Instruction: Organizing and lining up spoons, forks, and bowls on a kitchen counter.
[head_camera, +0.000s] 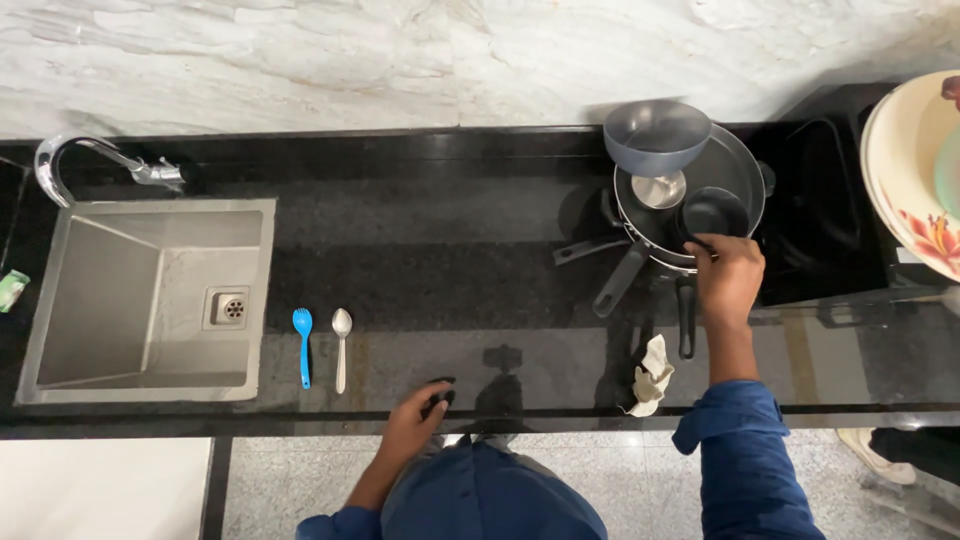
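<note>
My right hand reaches to a stack of pans on the black counter and grips the rim of a small black pan sitting in the stack. A grey bowl leans at the stack's back, above a small steel cup. My left hand rests at the counter's front edge, closed on a small dark object I cannot identify. A blue fork and a steel spoon lie side by side left of that hand.
A steel sink with a tap is set into the counter at left. A crumpled white cloth lies near the front edge. Black pan handles stick out toward me. A floral plate stands at far right.
</note>
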